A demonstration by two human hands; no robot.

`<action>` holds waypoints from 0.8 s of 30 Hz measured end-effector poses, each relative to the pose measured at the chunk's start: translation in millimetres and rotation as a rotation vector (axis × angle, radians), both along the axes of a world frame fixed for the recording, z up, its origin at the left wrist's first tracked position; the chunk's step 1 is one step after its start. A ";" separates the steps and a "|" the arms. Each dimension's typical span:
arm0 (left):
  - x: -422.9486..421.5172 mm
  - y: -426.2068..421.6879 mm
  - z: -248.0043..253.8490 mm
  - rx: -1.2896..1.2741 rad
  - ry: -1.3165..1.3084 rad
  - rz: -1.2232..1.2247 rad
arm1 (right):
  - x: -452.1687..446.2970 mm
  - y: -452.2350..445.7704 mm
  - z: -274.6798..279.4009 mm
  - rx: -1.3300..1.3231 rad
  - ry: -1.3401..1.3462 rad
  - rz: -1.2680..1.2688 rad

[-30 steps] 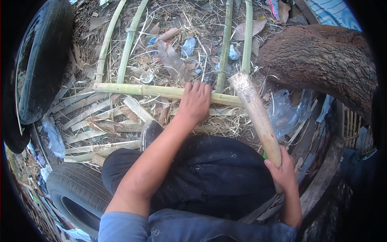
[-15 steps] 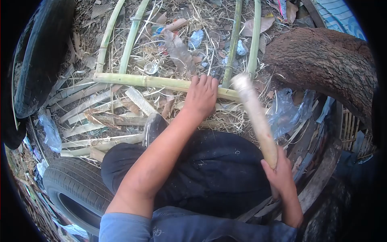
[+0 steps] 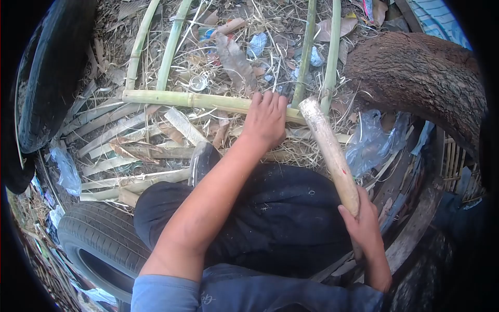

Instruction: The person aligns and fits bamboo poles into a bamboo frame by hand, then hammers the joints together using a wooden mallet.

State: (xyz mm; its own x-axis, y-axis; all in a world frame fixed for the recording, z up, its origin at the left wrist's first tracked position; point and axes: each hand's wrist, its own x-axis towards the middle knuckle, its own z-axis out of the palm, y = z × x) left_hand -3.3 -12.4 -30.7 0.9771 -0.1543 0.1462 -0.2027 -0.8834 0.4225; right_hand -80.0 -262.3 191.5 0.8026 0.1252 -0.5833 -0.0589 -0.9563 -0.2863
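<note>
My left hand (image 3: 266,120) is wrapped over a pale green bamboo crosspiece (image 3: 208,101), near its right part. Upright bamboo strips meet this crosspiece: a pair at the left, including one strip (image 3: 170,52), and a pair at the right, including another strip (image 3: 331,52). My right hand (image 3: 364,218) grips a thick wooden stick (image 3: 335,156) by its lower end. The stick's pale, worn top is by the right end of the crosspiece; whether the two touch I cannot tell.
A tree trunk (image 3: 416,78) leans in at the right, above a clear plastic bag (image 3: 371,143). Tyres stand at the left, one tyre (image 3: 99,229) beside my knee. Split bamboo pieces (image 3: 125,151), shavings and dry leaves litter the ground.
The stick was blurred by motion and now looks sharp, its top slightly lower beside the crosspiece's right end. My left hand stays on the bamboo; the whole view has shifted slightly.
</note>
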 end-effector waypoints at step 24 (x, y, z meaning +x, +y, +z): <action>1.6 6.6 -13.5 0.056 0.050 -0.061 | -11.6 13.9 1.9 0.037 -0.090 -0.036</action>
State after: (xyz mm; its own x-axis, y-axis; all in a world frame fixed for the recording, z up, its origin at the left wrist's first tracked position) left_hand -1.8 -5.8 -44.2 0.9715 -0.2207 0.0867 -0.2370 -0.8927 0.3834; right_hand -91.6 -248.4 193.4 0.8558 0.1157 -0.5043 -0.0652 -0.9428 -0.3268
